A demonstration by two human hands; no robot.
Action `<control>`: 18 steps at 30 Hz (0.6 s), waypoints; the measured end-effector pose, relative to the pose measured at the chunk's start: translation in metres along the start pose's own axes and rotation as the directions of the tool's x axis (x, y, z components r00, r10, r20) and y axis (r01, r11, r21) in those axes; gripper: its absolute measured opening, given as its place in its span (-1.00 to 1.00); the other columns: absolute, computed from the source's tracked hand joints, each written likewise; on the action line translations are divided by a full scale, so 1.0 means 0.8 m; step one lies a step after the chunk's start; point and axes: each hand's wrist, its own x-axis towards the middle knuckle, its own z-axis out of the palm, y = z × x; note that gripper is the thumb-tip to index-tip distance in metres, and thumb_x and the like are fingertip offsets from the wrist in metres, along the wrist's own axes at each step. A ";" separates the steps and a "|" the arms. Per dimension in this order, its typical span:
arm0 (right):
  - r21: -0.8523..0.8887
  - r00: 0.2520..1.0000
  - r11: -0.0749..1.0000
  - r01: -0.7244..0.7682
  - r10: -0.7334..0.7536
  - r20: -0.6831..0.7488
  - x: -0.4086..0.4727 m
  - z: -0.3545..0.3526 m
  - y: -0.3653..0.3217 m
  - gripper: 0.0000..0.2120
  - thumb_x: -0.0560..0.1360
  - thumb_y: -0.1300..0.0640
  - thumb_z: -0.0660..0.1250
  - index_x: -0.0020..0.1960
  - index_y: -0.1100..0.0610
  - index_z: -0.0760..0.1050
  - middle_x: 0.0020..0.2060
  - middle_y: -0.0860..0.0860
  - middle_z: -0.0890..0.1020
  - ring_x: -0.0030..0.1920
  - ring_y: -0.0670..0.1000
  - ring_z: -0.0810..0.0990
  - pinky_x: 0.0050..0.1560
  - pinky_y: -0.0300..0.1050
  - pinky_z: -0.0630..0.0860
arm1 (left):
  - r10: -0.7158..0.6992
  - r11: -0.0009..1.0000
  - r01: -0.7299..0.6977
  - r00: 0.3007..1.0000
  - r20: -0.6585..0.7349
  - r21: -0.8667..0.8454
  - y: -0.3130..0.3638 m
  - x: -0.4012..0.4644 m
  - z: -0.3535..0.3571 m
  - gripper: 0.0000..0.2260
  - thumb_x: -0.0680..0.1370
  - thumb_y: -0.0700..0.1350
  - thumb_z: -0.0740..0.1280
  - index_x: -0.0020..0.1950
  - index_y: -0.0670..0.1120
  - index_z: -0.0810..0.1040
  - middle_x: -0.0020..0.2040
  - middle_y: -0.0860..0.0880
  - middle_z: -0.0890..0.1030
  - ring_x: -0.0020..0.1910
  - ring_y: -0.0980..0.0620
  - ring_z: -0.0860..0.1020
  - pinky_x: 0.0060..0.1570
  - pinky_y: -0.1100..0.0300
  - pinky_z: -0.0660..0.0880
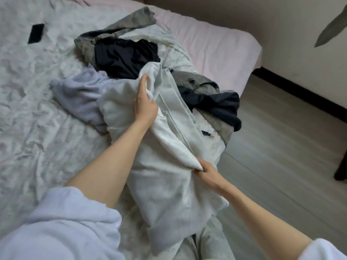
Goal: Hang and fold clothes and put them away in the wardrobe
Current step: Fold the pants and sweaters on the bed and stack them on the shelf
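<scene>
Because clothes are being sorted on the bed (28,94), a black phone (36,33) lies far left, apart from the pile, with a lavender garment (80,91) nearer. The white fleece garment (165,177) is held stretched along one edge, probably for folding: its far end is gripped by the left hand (145,106), its near corner pinched by the right hand (207,172). Dark clothes (124,57) wait beyond.
</scene>
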 end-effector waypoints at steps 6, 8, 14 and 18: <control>0.013 0.993 0.992 -0.122 0.122 0.009 0.026 -0.046 0.047 -0.66 0.49 0.41 0.11 -0.01 0.00 0.45 -0.04 -0.10 0.54 0.04 -0.10 0.46 -0.01 -0.28 0.37 | 0.054 0.987 -0.078 0.985 0.161 0.141 0.015 0.006 0.064 -0.35 0.56 -0.10 0.22 0.53 0.13 -0.08 0.43 -0.02 0.33 0.27 -0.17 0.36 0.23 0.05 0.30; -0.083 0.975 0.972 -0.220 0.217 -0.044 0.037 -0.054 0.078 -0.73 0.54 0.30 0.10 -0.15 -0.05 0.38 -0.14 -0.09 0.52 -0.01 -0.03 0.46 -0.07 -0.17 0.35 | 0.036 0.987 -0.090 0.932 0.360 0.135 0.009 0.001 0.081 -0.28 0.56 0.03 0.24 0.51 0.18 -0.20 0.50 -0.02 0.17 0.40 -0.12 0.18 0.34 0.04 0.18; -0.218 0.910 0.886 -0.409 0.377 -0.173 0.047 -0.048 0.101 -0.83 0.58 0.13 0.07 0.07 0.14 0.38 -0.08 0.06 0.50 -0.05 0.15 0.49 -0.16 -0.08 0.33 | 0.017 0.978 -0.089 0.936 0.352 0.188 -0.015 0.001 0.079 -0.35 0.57 0.03 0.21 0.53 0.16 -0.13 0.55 0.08 -0.06 0.52 -0.04 -0.12 0.46 -0.03 -0.01; -0.176 0.954 0.942 -0.286 0.262 -0.145 0.057 -0.041 0.064 -0.56 0.56 0.11 0.12 0.43 0.10 0.19 0.30 0.10 0.39 0.26 0.12 0.41 0.17 -0.03 0.39 | -0.054 0.950 -0.008 0.980 0.191 0.312 -0.052 0.006 0.042 -0.39 0.58 -0.02 0.21 0.54 0.02 -0.03 0.55 -0.03 0.01 0.51 -0.09 -0.02 0.45 0.00 0.01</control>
